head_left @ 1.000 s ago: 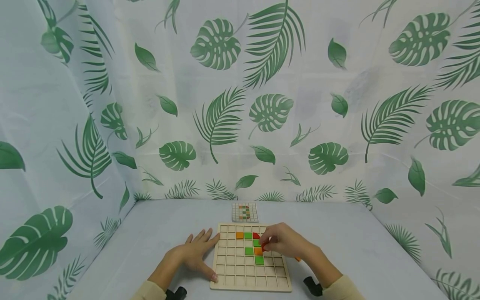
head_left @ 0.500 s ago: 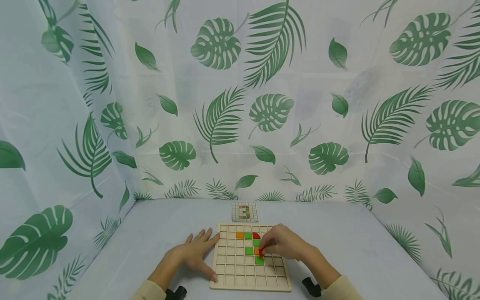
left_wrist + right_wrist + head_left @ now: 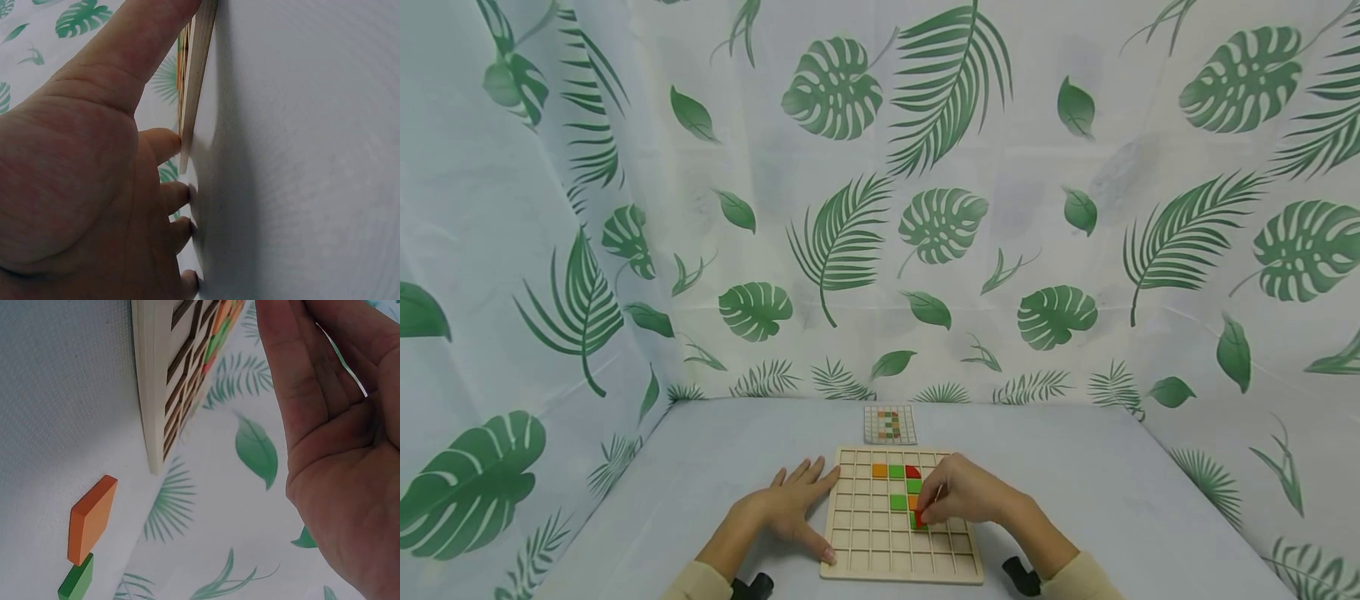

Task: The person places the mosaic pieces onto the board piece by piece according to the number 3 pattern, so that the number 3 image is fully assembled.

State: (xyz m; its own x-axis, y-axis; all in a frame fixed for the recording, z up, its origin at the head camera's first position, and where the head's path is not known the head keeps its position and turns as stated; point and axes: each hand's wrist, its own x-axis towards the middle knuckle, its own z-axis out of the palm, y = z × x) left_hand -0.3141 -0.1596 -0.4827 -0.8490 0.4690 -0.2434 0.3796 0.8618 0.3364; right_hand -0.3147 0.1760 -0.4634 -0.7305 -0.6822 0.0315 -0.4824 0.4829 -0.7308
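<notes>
A wooden grid board [image 3: 880, 567] lies on the white-covered table. Orange, green and red tiles sit in some of its squares, among them an orange tile [image 3: 879, 471] and a red tile with a rounded corner [image 3: 913, 472]. My left hand [image 3: 786, 508] is spread along the board's left side, its thumb on the near left corner. In the left wrist view, the thumb and a fingertip touch the board's edge [image 3: 199, 69]. My right hand [image 3: 966, 492] pinches a red tile [image 3: 919, 518] over the lowest green tile [image 3: 913, 522], partly covering it; the red tile's full shape is hidden.
At the back, a small pattern card [image 3: 890, 425] shows a coloured grid. Right of the board, the right wrist view shows a loose orange tile [image 3: 90, 522] and a green one [image 3: 76, 578]. A leaf-print curtain [image 3: 880, 250] hangs behind the table.
My right hand has moved slightly toward me with the red tile, from beside the orange tile to over the lowest green tile. My left hand has stayed in place.
</notes>
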